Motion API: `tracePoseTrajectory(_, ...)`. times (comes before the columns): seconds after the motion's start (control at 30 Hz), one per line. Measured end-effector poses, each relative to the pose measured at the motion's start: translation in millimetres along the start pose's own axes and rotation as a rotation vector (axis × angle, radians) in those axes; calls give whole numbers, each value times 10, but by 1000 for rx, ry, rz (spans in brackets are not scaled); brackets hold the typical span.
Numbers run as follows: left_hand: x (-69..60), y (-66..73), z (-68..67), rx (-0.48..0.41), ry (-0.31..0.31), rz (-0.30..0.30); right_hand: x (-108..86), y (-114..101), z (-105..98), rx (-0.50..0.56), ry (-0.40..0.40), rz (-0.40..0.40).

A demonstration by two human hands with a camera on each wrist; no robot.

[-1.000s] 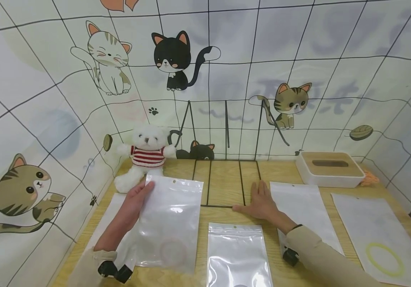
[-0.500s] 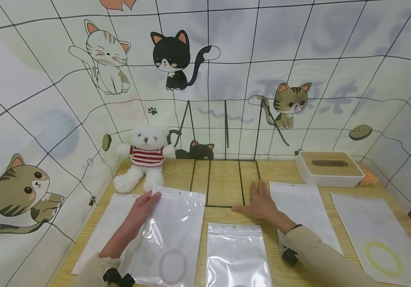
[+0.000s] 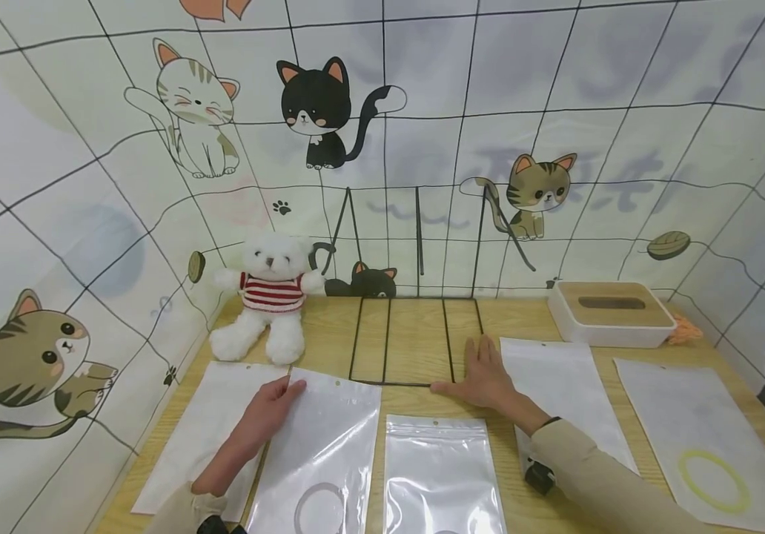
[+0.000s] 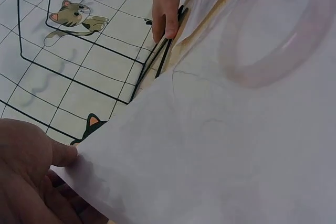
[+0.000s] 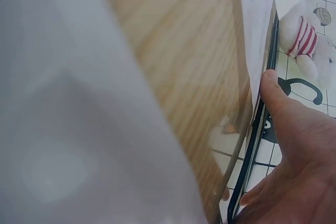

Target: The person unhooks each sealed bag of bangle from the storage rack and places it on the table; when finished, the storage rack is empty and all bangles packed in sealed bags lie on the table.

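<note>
In the head view my left hand (image 3: 265, 419) pinches the upper left corner of a white-and-clear zip bag (image 3: 336, 437). A pale ring (image 3: 297, 512) shows through the bag's lower part; the left wrist view gives it a pinkish tint. Thumb above and fingers below, the left hand (image 4: 37, 177) holds the bag's edge. My right hand (image 3: 489, 378) lies at the near right corner of a black wire rack (image 3: 387, 341), fingers stretched along the side. In the right wrist view its thumb (image 5: 273, 90) touches the front bar.
Another bag (image 3: 202, 437) lies at the left, and a smaller shiny one (image 3: 442, 467) in front. Two more bags (image 3: 556, 386) lie at the right, one showing a yellow ring (image 3: 714, 480). A white teddy bear (image 3: 272, 293) and a wooden-topped box (image 3: 612, 315) stand at the back.
My left hand has lowered the bag toward me, from beside the bear's feet down in front of the rack. The right hand has stayed at the rack's corner.
</note>
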State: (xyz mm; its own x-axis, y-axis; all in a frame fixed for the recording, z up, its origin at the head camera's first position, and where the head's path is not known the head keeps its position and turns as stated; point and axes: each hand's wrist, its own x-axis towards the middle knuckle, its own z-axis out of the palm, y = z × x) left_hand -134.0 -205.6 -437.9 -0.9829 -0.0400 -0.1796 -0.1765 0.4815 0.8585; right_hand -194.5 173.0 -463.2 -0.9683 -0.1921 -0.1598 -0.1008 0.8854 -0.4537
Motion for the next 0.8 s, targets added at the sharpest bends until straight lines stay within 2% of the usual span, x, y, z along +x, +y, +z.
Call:
tracePoseTrajectory(0.17, -35, -41, 0, 178, 4, 44, 8, 17, 10, 0, 2, 6)
tracePoseTrajectory(0.3, -53, -58, 18, 349, 53, 107, 13, 15, 12, -3, 4, 7)
tracePoseTrajectory(0.43, -75, -72, 43, 488, 93, 120, 9, 6, 2, -4, 5, 1)
tracePoseTrajectory(0.7, -123, -81, 74, 676, 115, 105, 19, 12, 7, -2, 4, 0)
tracePoseTrajectory(0.8, -148, -60, 69, 720, 123, 131, 22, 25, 15, -3, 6, 0)
